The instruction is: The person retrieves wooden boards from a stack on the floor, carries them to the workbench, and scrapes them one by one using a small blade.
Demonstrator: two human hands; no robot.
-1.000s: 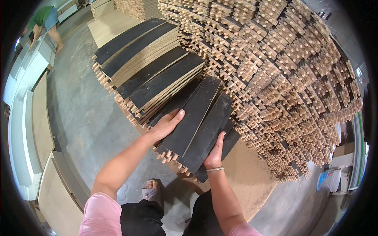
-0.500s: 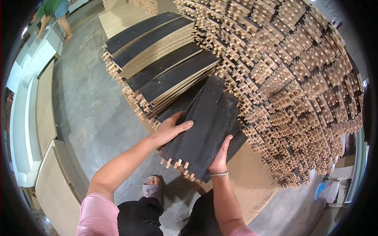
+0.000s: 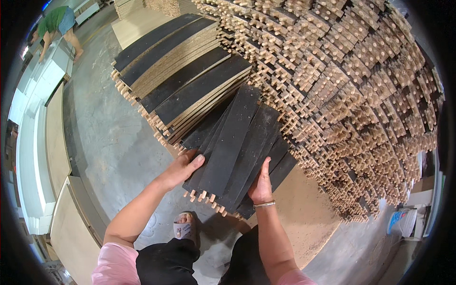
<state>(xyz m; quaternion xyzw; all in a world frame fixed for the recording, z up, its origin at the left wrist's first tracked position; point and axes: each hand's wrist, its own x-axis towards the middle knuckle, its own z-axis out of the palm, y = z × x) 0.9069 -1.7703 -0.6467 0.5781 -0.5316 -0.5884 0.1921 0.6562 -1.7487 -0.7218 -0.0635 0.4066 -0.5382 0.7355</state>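
Observation:
Several narrow black-faced boards (image 3: pixel 231 140) lie fanned in a loose stack in front of me, wooden dowels (image 3: pixel 205 195) sticking out of their near ends. At the stack's left edge, my left hand (image 3: pixel 178 170) is closed on the boards, thumb on top and fingers mostly hidden. Opposite it, my right hand (image 3: pixel 261 186), with a bracelet at the wrist, grips the right edge with the thumb up along the side. Its other fingers are out of sight beneath the boards. Just beyond lie neat piles of similar black-topped boards (image 3: pixel 183 80) with particleboard edges.
A tall bank of stacked doweled boards (image 3: pixel 342 95) fills the right. Under the near stack is a tan sheet (image 3: pixel 304 209) strewn with dust. White panels (image 3: pixel 33 161) line the left side. A person in a green top (image 3: pixel 54 21) bends over panels far left. A white bucket (image 3: pixel 403 222) stands at right.
My left hand has slid toward me along the stack's left edge. The right hand keeps its place on the right edge. The whole view has shifted slightly, showing more of the far person.

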